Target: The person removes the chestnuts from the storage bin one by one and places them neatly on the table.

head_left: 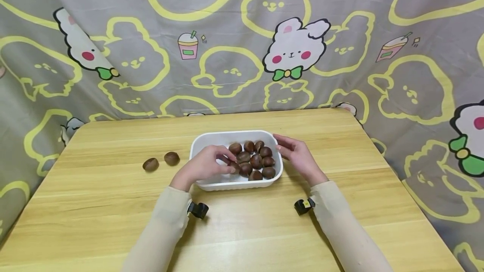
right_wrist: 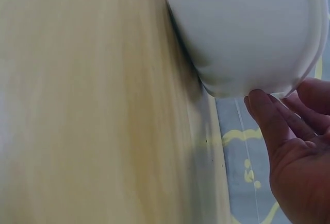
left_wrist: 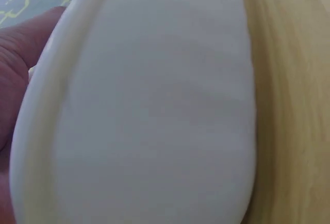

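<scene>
Pinching a chestnut (head_left: 236, 166) between thumb and fingers of the left hand (head_left: 207, 163), inside a white tray (head_left: 242, 185) near the middle of the frame. Lying right at the fingertips, on the right side of that hand, at the left edge of the clustered chestnuts (head_left: 256, 161) in the tray's right half; much nearer the left hand than the right hand (head_left: 298, 157). Too covered by fingers for telling its long axis, but within a tray set lengthwise, left to right across the frame. With the right hand, touching the tray's right end, at rim and outer wall; cannot tell whether gripping or only resting there. At centre left of the frame, on the wood-grain table (head_left: 113, 205), well apart from the cluster: an outer loose chestnut (head_left: 151, 164) and, near it, an inner loose chestnut (head_left: 172, 158). Dark brown and rounded, as far as visible past the fingers, much like the clustered ones, some of those with a soft sheen
</scene>
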Demonstrator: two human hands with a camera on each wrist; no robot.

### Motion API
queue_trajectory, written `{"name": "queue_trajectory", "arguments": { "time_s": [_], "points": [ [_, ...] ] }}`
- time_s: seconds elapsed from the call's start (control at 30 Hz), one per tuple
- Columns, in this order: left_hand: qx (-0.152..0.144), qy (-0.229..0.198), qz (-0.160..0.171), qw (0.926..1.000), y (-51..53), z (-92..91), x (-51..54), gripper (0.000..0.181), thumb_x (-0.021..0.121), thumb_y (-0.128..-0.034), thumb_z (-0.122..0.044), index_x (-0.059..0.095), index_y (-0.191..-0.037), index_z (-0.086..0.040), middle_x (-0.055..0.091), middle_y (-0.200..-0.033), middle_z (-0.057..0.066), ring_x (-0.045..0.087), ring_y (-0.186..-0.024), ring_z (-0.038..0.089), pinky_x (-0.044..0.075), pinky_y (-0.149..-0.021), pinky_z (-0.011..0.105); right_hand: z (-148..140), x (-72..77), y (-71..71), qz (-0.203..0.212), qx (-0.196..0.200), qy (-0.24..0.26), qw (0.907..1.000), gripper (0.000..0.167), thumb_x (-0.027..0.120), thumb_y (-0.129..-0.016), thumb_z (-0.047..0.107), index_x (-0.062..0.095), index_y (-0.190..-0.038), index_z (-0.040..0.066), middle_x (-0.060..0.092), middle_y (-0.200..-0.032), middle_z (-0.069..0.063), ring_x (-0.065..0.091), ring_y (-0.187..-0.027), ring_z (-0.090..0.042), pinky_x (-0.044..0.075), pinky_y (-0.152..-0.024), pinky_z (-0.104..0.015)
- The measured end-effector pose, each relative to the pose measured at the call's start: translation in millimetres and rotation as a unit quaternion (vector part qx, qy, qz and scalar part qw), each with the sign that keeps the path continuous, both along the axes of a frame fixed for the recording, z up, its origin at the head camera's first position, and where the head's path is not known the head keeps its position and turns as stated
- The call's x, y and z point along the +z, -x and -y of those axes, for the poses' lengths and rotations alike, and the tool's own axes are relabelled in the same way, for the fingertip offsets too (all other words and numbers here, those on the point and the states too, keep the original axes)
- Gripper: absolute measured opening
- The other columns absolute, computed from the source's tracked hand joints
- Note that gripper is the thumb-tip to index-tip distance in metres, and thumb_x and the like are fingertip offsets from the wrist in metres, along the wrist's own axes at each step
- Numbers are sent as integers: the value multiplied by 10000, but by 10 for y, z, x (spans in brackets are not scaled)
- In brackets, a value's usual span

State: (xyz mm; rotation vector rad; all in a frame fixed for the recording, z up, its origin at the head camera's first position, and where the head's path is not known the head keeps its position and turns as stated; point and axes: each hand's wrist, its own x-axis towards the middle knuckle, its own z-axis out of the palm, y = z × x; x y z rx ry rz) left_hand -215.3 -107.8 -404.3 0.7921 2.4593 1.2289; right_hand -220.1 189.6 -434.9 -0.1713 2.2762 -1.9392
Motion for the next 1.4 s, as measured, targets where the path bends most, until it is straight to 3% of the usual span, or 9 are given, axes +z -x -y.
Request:
{"name": "queue_trajectory", "arguments": {
  "time_s": [0.27, 0.4, 0.87, 1.13, 1.4],
  "points": [
    [150, -655, 14, 9977, 52, 138, 107, 201, 773, -830, -47, 717, -1024, -51, 672, -992, 17, 653, -972, 209, 460, -938, 517, -13, 21, 33, -53, 10, -33, 10000, 430, 560, -998, 53, 485, -1417, -10, 509, -1394, -213, 503, -1267, -311, 482, -929, -271],
    [174, -749, 103, 9970, 40, 223, 143, 202, 760, -851, -49, 709, -1046, -39, 661, -1027, 42, 649, -996, 227, 438, -958, 541, 4, 25, 47, -88, 59, -19, 9999, 436, 569, -994, 55, 485, -1417, -11, 509, -1392, -214, 508, -1262, -318, 485, -926, -274],
    [411, -958, 190, 9944, -52, 338, 113, 232, 736, -897, -114, 695, -1114, -44, 608, -1120, 63, 649, -1035, 245, 523, -882, 380, -10, -1, -12, 39, 13, -17, 10000, 443, 573, -993, 59, 479, -1418, -22, 508, -1390, -224, 506, -1261, -329, 483, -934, -287],
    [605, -1150, 27, 9915, -23, 412, 155, 265, 752, -880, -97, 689, -1130, -36, 616, -1146, 68, 644, -1045, 255, 533, -859, 371, -21, 33, 43, -88, 72, -11, 9999, 442, 567, -997, 68, 476, -1423, -10, 496, -1403, -219, 493, -1275, -323, 480, -933, -276],
    [885, -1065, 125, 9903, -70, 516, 140, 277, 764, -878, -151, 699, -1134, -69, 650, -1127, 54, 631, -1076, 246, 530, -850, 345, -17, 9, 16, -28, 67, 17, 10000, 439, 568, -993, 53, 481, -1418, -13, 504, -1394, -222, 497, -1272, -322, 483, -930, -277]
  ]
}}
